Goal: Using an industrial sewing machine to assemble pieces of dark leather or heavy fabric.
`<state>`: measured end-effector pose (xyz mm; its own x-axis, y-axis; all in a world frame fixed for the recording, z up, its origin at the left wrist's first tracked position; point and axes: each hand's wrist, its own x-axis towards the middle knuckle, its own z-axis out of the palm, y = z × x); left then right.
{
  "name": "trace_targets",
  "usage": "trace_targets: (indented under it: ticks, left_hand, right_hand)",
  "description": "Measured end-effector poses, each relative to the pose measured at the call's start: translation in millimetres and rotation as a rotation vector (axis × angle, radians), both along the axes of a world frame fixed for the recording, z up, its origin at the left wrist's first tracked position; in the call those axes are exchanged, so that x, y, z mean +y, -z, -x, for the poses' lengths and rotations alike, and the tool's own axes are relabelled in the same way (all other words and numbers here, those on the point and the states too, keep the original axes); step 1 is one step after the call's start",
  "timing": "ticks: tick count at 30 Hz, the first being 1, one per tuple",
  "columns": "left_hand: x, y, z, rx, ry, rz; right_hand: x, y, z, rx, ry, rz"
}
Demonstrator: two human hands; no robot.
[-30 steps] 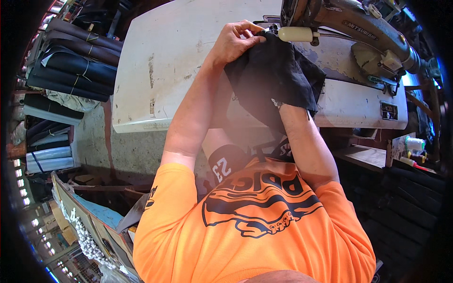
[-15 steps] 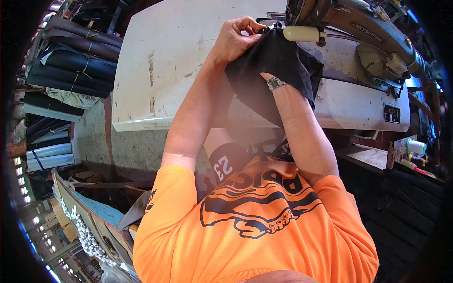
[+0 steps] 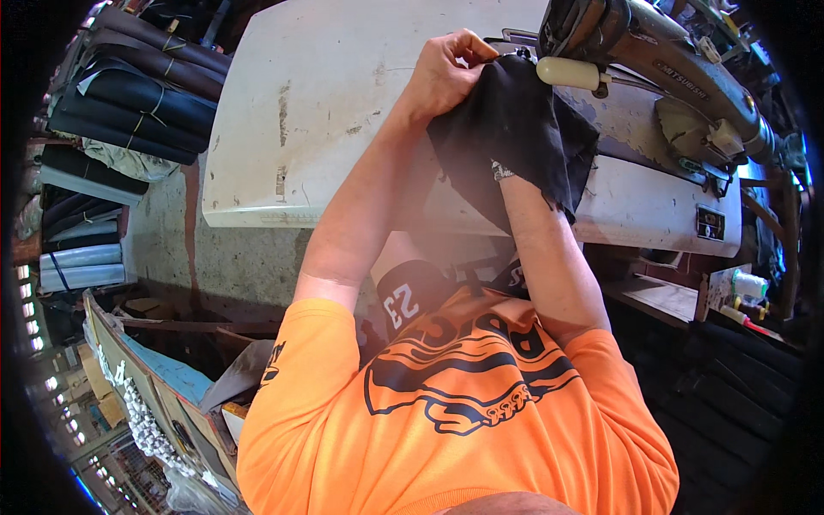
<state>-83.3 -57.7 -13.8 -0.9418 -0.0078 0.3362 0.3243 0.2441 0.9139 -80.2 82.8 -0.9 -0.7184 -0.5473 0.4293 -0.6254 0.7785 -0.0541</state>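
Note:
A piece of black fabric (image 3: 524, 120) lies bunched at the sewing machine (image 3: 678, 73), near the needle area, and hangs toward the table's front edge. My left hand (image 3: 451, 73) pinches the fabric's upper left edge, thumb and fingers closed beside the presser foot. My right forearm (image 3: 536, 206) reaches in underneath the fabric, which covers my right hand, so its fingers are hidden. A patterned band (image 3: 500, 171) shows at that wrist. Just right of the fabric, a cream rounded handle (image 3: 569, 74) sticks out from the machine.
The worn white table (image 3: 335, 112) spreads left of the machine. Rolls of dark material (image 3: 142, 94) are stacked at the far left. A wooden bin (image 3: 163, 378) stands at lower left. Thread spools (image 3: 748, 285) sit on a low shelf at the right.
The whole view has shifted slightly. The fabric covers more of my right wrist, hiding most of the band. My left hand keeps its pinch at the fabric's edge.

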Motion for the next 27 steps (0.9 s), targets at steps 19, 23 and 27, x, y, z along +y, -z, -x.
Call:
trace_targets:
  ticks: [19, 23, 27]
  left_hand:
    - [1, -9, -4, 0.011, 0.056, -0.066]
    - [4, -5, -1, 0.018, 0.037, -0.057]
    - [3, -4, -1, 0.020, 0.047, -0.115]
  right_hand:
    - [1, 20, 6, -0.069, 0.082, 0.457]
    - [-1, 25, 10, -0.111, 0.116, 0.363]
    - [-12, 66, 26, -0.317, -0.139, 0.892]
